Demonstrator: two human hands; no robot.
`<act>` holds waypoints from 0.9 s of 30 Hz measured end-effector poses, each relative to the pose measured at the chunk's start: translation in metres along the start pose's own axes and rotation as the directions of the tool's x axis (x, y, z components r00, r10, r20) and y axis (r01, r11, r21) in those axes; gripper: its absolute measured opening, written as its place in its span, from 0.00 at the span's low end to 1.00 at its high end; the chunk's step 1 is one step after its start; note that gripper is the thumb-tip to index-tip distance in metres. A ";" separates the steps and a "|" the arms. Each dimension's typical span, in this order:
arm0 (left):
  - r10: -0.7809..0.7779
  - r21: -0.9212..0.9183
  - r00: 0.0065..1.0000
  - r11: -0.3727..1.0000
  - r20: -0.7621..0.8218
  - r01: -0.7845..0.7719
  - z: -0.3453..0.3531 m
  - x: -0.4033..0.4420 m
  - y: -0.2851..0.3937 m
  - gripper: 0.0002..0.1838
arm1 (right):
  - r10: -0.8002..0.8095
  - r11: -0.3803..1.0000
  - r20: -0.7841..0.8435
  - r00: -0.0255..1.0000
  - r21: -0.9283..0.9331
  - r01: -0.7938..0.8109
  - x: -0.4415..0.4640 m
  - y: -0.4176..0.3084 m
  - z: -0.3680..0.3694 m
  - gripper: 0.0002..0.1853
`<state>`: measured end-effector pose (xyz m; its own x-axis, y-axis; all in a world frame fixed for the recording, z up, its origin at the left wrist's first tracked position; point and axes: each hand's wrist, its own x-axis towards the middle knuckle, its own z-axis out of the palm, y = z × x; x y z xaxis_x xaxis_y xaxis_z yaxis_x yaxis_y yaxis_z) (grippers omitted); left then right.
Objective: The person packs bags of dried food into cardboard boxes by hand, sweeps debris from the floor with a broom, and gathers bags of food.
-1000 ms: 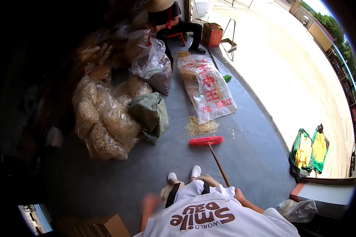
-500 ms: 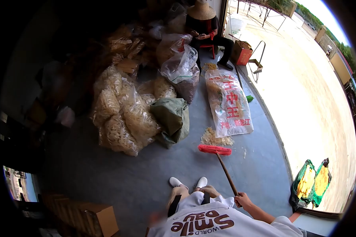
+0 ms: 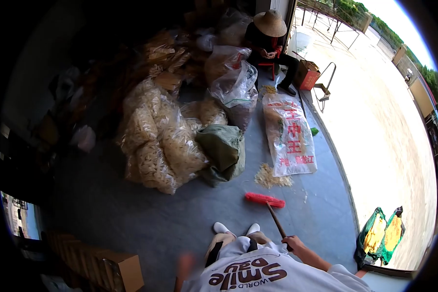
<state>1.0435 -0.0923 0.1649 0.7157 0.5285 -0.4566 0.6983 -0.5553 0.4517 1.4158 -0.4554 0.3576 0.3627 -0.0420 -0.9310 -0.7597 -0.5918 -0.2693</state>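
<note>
My right hand point(image 3: 292, 242) is closed around the wooden handle of a broom with a red head point(image 3: 264, 199). The broom head rests on the grey floor in front of my white shoes. Just beyond it lies a small heap of pale flaky scraps point(image 3: 272, 176), with a gap between heap and bristles. A white sack with red lettering point(image 3: 291, 134) lies flat behind the heap. My left hand point(image 3: 185, 265) hangs low beside my shirt, smeared, so its fingers cannot be made out.
Full clear plastic bags point(image 3: 155, 141) and a green sack point(image 3: 222, 148) stand left of the broom. A person in a straw hat point(image 3: 270, 23) sits by the doorway, near a red box point(image 3: 307, 75). Cardboard boxes point(image 3: 131, 272) line the lower left; green bags point(image 3: 382, 236) lie at right.
The broom head has drawn back toward my feet, widening the gap to the heap. My view has shifted slightly, and my blurred left hand shows a little farther left.
</note>
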 end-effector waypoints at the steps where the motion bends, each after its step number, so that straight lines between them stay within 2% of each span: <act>1: 0.000 0.012 1.000 1.000 -0.002 0.000 0.004 -0.001 -0.009 0.09 | -0.001 1.000 0.000 1.000 -0.006 0.001 -0.015 -0.013 0.002 0.10; 4: 0.035 0.059 0.999 0.998 -0.013 -0.034 0.011 0.002 -0.025 0.09 | -0.011 0.998 0.010 1.000 -0.065 0.012 -0.058 -0.043 0.020 0.11; 6: 0.292 0.060 0.956 0.954 0.019 -0.293 0.002 -0.010 -0.020 0.07 | -0.039 0.994 0.015 0.999 -0.101 0.040 -0.071 -0.056 0.032 0.11; 7: 0.413 0.056 0.910 0.908 0.034 -0.415 -0.009 -0.017 -0.010 0.06 | -0.054 0.998 0.004 0.999 -0.045 0.055 -0.089 -0.071 0.041 0.11; 8: 0.437 0.083 0.899 0.896 0.019 -0.437 -0.008 -0.018 -0.013 0.06 | -0.055 0.997 0.004 0.998 -0.057 0.055 -0.079 -0.070 0.045 0.11; 10: 0.406 0.123 0.913 0.909 -0.034 -0.399 -0.007 -0.021 -0.022 0.06 | -0.093 0.996 0.141 0.986 0.022 0.091 -0.053 -0.067 0.053 0.09; 13: 0.275 0.195 0.949 0.950 -0.155 -0.244 0.010 -0.026 -0.044 0.06 | -0.076 0.997 0.189 0.979 0.034 0.071 -0.049 -0.091 0.068 0.07; 16: 0.177 0.220 0.953 0.968 -0.245 -0.124 0.031 -0.022 -0.068 0.06 | -0.179 0.983 0.175 0.968 0.073 0.169 -0.048 -0.117 0.089 0.06; 17: 0.140 0.203 0.962 0.975 -0.232 -0.093 0.041 -0.019 -0.079 0.06 | -0.182 0.983 0.172 0.968 0.068 0.173 -0.048 -0.126 0.094 0.06; 19: 0.030 0.162 0.981 0.987 -0.191 0.002 0.045 -0.011 -0.083 0.06 | -0.108 0.994 0.272 0.956 0.007 0.110 -0.047 -0.147 0.103 0.07; 20: 0.029 0.150 0.980 0.989 -0.198 0.002 0.047 -0.013 -0.086 0.06 | -0.114 0.993 0.266 0.957 -0.002 0.119 -0.047 -0.157 0.108 0.07; 21: 0.308 0.494 0.855 0.867 -0.417 -0.071 0.028 -0.024 -0.074 0.07 | -0.110 0.993 0.262 0.959 -0.008 0.116 -0.046 -0.167 0.113 0.08; 22: 0.596 0.775 0.642 0.632 -0.483 -0.004 0.017 -0.033 -0.064 0.08 | -0.102 0.994 0.263 0.959 -0.021 0.112 -0.046 -0.176 0.117 0.09; 23: 0.575 0.763 0.646 0.646 -0.501 0.017 0.022 -0.038 -0.062 0.08 | -0.084 0.993 0.264 0.961 -0.052 0.102 -0.046 -0.185 0.120 0.08; 25: 0.338 0.382 0.719 0.918 -0.607 -0.109 0.072 -0.061 -0.088 0.10 | -0.085 0.993 0.299 0.950 -0.054 0.106 -0.044 -0.199 0.124 0.08; 26: 0.299 0.362 0.721 0.929 -0.625 -0.072 0.087 -0.073 -0.088 0.10 | -0.085 0.995 0.328 0.941 -0.026 0.098 -0.042 -0.205 0.126 0.07; 27: 0.244 0.342 0.774 0.939 -0.585 -0.038 0.098 -0.085 -0.085 0.11 | -0.078 0.995 0.341 0.937 -0.032 0.095 -0.039 -0.213 0.127 0.07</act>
<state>0.9221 -0.1532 0.0906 0.7329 0.6486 0.2053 0.6232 -0.7611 0.1799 1.4949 -0.2251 0.4200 0.2151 0.2818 -0.9350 -0.7044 -0.6184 -0.3484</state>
